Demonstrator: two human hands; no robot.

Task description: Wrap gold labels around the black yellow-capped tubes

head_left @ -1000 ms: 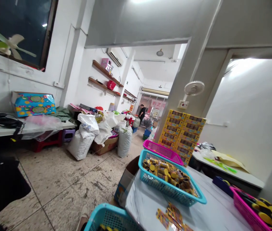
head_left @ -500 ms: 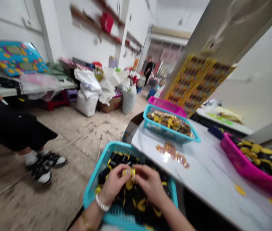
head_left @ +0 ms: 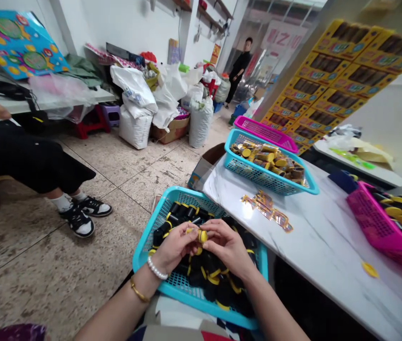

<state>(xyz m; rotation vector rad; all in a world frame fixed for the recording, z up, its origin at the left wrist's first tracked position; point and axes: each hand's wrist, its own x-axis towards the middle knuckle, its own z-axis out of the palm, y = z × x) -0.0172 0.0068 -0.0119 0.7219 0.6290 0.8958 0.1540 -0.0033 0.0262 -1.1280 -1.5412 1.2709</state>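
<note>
Both hands meet over a light-blue basket (head_left: 206, 308) set low in front of me. Between their fingertips is a small yellow-ended cylinder (head_left: 202, 236), its middle partly covered by fingers. My left hand (head_left: 175, 247), with a pearl bracelet and a gold bangle at the wrist, pinches one end. At the other end, the thumb and fingers of my right hand (head_left: 228, 245) close on it. Many black cylinders with yellow caps (head_left: 213, 279) lie loose in the basket below. Shiny orange printed film sleeves (head_left: 267, 206) are spread on the white table (head_left: 315, 227) to the right.
Another blue basket (head_left: 268, 177) holds film-wrapped cylinders. Pink baskets stand behind it (head_left: 265, 130) and at right (head_left: 375, 232). Yellow boxes (head_left: 324, 90) are stacked beyond. A seated person's legs (head_left: 26, 156) are at left; another person (head_left: 239, 68) stands far back. White sacks (head_left: 135, 123) line the wall.
The view has shifted and grown sharper, so the surroundings sit differently in the picture. Both hands still hold the small cylinder over the basket, with the right fingers slightly re-placed.
</note>
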